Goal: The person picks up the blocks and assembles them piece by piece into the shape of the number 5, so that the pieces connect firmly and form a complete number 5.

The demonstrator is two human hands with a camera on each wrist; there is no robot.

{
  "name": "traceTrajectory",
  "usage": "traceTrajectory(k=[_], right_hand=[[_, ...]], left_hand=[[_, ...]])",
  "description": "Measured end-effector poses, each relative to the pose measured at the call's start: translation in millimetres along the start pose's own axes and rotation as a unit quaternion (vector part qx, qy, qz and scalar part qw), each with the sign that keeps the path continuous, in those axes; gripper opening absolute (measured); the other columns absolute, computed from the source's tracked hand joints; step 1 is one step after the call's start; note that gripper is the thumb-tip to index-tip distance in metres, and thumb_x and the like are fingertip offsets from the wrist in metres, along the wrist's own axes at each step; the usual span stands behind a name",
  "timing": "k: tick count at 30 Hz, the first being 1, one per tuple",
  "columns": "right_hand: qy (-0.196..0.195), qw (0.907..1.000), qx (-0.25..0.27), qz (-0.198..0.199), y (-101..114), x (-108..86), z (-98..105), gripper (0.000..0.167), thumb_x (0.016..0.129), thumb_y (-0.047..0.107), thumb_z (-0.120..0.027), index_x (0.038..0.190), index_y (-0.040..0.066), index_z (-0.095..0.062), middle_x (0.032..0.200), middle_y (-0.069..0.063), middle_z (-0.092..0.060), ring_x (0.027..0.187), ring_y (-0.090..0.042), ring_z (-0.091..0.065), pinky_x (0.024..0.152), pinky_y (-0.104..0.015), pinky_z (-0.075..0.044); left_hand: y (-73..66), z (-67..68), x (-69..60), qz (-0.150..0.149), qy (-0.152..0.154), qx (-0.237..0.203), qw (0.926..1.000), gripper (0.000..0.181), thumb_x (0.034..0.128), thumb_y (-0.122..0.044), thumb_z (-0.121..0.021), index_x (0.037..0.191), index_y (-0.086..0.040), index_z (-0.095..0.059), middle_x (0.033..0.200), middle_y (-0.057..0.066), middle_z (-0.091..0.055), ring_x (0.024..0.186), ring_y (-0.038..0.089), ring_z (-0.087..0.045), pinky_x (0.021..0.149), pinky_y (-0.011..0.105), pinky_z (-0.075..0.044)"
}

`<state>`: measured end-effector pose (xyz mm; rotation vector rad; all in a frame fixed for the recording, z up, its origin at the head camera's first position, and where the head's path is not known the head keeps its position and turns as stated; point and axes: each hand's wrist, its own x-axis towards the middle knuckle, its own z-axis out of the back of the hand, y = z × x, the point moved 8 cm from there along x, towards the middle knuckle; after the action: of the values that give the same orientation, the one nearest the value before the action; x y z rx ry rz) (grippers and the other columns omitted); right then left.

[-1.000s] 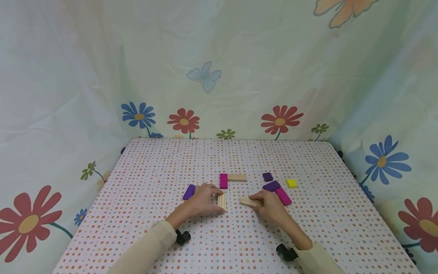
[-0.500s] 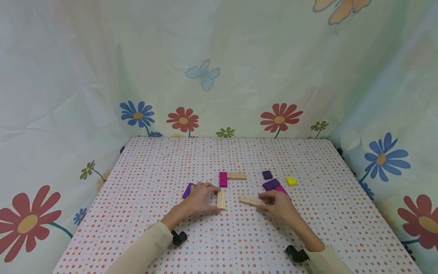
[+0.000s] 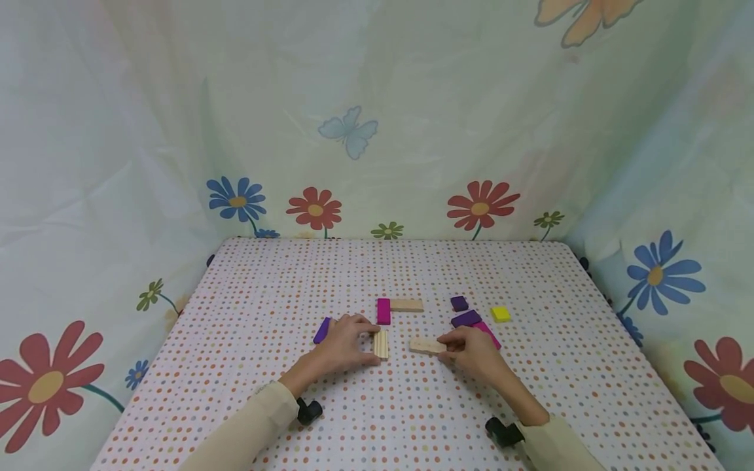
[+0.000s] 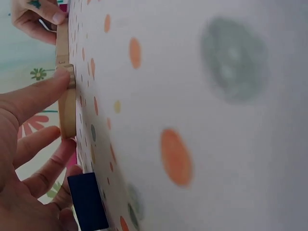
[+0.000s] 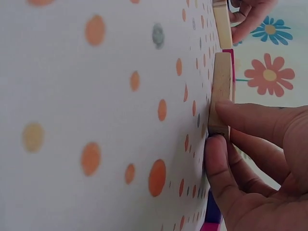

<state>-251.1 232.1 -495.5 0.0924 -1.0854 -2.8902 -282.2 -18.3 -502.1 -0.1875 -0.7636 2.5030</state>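
Wooden block (image 3: 425, 345), lower centre of frame, is pinched at one end by fingers of the right hand (image 3: 473, 354); the left hand (image 3: 341, 344) grips a ridged piece (image 3: 381, 345). Such off-centre hold could let the block swivel.

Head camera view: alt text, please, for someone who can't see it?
A person's left hand holds a striped wooden piece and the right hand pinches a wooden block at a dotted table; pink blocks, purple blocks and a yellow block lie nearby.
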Motion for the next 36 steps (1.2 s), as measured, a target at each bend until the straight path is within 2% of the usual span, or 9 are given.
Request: traceTrajectory(k=[4, 8, 13, 16, 20, 30, 36], right_hand=[[0.003, 1.0, 0.004, -0.003, 0, 4.0, -2, 0.021, 0.088, 0.003, -0.084, 0.109, 0.004, -0.082, 0.096, -0.004, -0.073, 0.083, -0.013, -0.065, 0.069, -0.024, -0.054], [0.004, 0.9999, 0.012, -0.002, 1, 7.6, -5, 0.022, 0.088, 0.001, -0.082, 0.11, 0.003, -0.082, 0.096, -0.005, -0.073, 0.083, -0.013, -0.065, 0.068, -0.023, -0.053], [0.004, 0.9998, 0.018, 0.006, 2, 10.9, -6, 0.022, 0.088, 0.001, -0.083, 0.109, 0.003, -0.082, 0.099, -0.006, -0.074, 0.085, -0.013, -0.066, 0.07, -0.022, -0.054], [0.003, 0.9997, 0.019, 0.018, 6, 12.2, -6, 0.022, 0.088, 0.002, -0.084, 0.109, 0.002, -0.082, 0.099, -0.007, -0.075, 0.085, -0.013, -0.067, 0.07, -0.022, -0.055], [0.004, 0.9994, 0.026, 0.022, 9, 12.5, -7, 0.023, 0.087, 0.003, -0.085, 0.11, 0.001, -0.081, 0.099, -0.009, -0.075, 0.085, -0.014, -0.067, 0.071, -0.022, -0.056], [0.01, 0.9994, 0.026, 0.022, 14, 19.4, -14, 0.025, 0.086, 0.001, -0.085, 0.11, 0.001, -0.082, 0.094, -0.008, -0.075, 0.08, -0.011, -0.065, 0.067, -0.021, -0.054], [0.019, 0.9994, 0.02, 0.018, 19, 21.8, -18, 0.025, 0.086, 0.002, -0.085, 0.11, 0.002, -0.082, 0.091, -0.006, -0.074, 0.076, -0.01, -0.062, 0.065, -0.022, -0.052]], left_hand=[[2.6, -1.5, 2.2, 0.007, -0.007, -0.028, 0.9995, 0.058, 0.085, -0.037, -0.09, 0.138, -0.023, -0.073, 0.131, 0.005, -0.067, 0.121, 0.027, -0.058, 0.104, 0.057, -0.04], [5.3, -2.3, 4.4, 0.013, -0.01, -0.048, 0.9987, 0.056, 0.0853, -0.036, -0.09, 0.137, -0.023, -0.074, 0.128, 0.003, -0.069, 0.126, 0.03, -0.058, 0.108, 0.055, -0.043], [5.0, -2.5, 6.5, 0.008, -0.012, -0.044, 0.9989, 0.056, 0.0858, -0.037, -0.089, 0.138, -0.022, -0.073, 0.128, 0.004, -0.07, 0.131, 0.033, -0.058, 0.109, 0.055, -0.045], [4.2, -3.0, 7.8, 0.008, -0.011, -0.039, 0.9992, 0.056, 0.087, -0.037, -0.088, 0.139, -0.022, -0.073, 0.13, 0.004, -0.069, 0.137, 0.035, -0.056, 0.114, 0.059, -0.041], [3.0, -3.3, 7.9, 0.015, -0.008, -0.038, 0.9992, 0.056, 0.0879, -0.038, -0.088, 0.139, -0.023, -0.072, 0.134, 0.004, -0.068, 0.15, 0.038, -0.046, 0.12, 0.063, -0.033], [1.5, -3.4, 6.9, 0.011, -0.015, -0.016, 0.9997, 0.056, 0.0889, -0.04, -0.086, 0.14, -0.02, -0.072, 0.133, 0.005, -0.07, 0.147, 0.04, -0.049, 0.111, 0.059, -0.037], [0.7, -3.8, 8.1, 0.007, -0.018, -0.005, 0.9998, 0.055, 0.0898, -0.04, -0.085, 0.139, -0.02, -0.072, 0.128, 0.004, -0.071, 0.134, 0.034, -0.057, 0.103, 0.053, -0.04]])
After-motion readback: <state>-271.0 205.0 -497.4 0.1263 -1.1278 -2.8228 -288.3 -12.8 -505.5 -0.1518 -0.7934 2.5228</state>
